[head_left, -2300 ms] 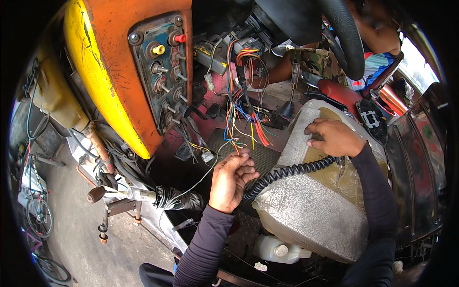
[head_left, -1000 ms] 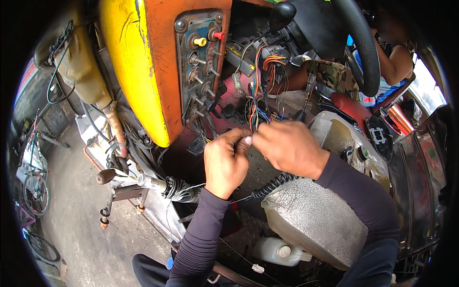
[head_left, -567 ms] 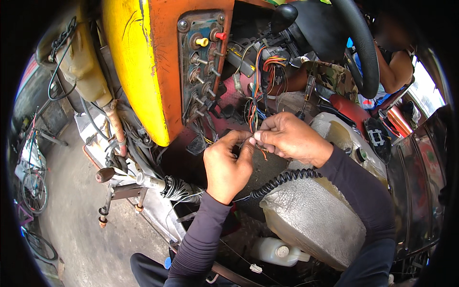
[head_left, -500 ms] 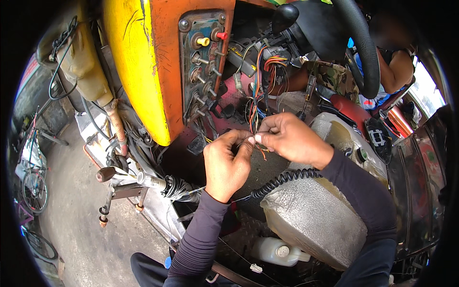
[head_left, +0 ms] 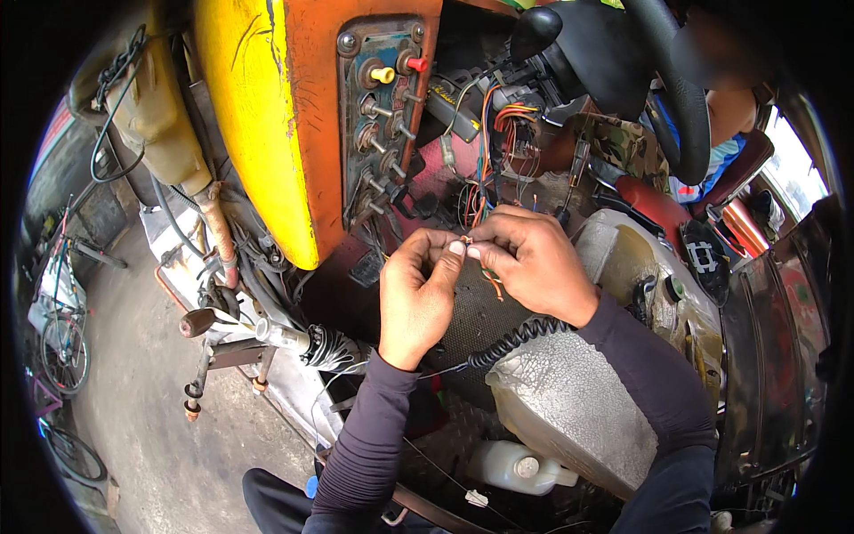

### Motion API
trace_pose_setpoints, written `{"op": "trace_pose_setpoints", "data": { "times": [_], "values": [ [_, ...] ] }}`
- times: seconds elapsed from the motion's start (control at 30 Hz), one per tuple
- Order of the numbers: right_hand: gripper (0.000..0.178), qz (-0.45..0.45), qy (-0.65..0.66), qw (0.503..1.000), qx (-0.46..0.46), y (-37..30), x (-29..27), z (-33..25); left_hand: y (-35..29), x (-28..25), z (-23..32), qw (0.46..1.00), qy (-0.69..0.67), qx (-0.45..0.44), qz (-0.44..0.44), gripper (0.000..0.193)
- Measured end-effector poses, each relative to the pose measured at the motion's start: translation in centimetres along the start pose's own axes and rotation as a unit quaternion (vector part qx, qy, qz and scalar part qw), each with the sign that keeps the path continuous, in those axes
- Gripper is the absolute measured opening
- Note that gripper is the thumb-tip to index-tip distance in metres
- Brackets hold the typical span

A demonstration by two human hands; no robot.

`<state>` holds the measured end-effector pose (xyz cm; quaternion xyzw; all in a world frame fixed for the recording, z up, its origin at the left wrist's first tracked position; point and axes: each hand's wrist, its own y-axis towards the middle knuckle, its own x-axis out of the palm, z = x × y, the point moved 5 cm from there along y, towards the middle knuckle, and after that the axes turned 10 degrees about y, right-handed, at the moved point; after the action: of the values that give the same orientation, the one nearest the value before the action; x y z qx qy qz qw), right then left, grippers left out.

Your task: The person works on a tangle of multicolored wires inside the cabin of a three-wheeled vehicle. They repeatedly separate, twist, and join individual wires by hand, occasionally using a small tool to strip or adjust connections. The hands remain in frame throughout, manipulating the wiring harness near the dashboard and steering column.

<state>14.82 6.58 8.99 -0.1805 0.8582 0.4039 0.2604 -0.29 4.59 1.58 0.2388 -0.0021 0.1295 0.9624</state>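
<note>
Close together in the middle of the head view, both my hands pinch thin electrical wires. My left hand holds a wire end between thumb and index finger. Right beside it, the thumb and fingers of my right hand are closed on the wires too, the fingertips almost touching. An orange wire end dangles below my right fingers. The bundle of coloured wires runs down to my hands from beneath the steering column. My fingers hide the exact spot where the wires meet.
Left of the wires stands an orange and yellow console with a switch panel. A black steering wheel is at upper right, near a seated person. A coiled black cable crosses by a worn silver cover. Below lies a white jug.
My hands have shifted slightly, the right one a little down and to the left, with the wires still pinched. The person at upper right has moved.
</note>
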Motion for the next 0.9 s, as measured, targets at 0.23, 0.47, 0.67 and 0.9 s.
{"op": "trace_pose_setpoints", "data": {
  "times": [0.23,0.47,0.67,0.9],
  "values": [
    [0.011,-0.017,0.075,0.995,0.063,-0.5,0.5,1.4,0.8,-0.7,0.2,0.989,0.123,0.058,0.063,0.012],
    [0.008,-0.015,0.194,0.969,0.152,-0.9,0.8,2.6,0.1,-1.1,-0.4,0.993,0.114,0.029,0.031,0.013],
    [0.01,-0.049,0.216,0.957,0.189,-1.1,0.2,3.1,-0.3,-1.2,-2.5,0.94,-0.268,-0.204,-0.056,0.007],
    [0.018,-0.039,0.259,0.952,0.158,-1.1,0.7,4.0,0.1,0.5,-0.7,0.999,-0.031,-0.006,-0.029,0.009]
  ]
}}
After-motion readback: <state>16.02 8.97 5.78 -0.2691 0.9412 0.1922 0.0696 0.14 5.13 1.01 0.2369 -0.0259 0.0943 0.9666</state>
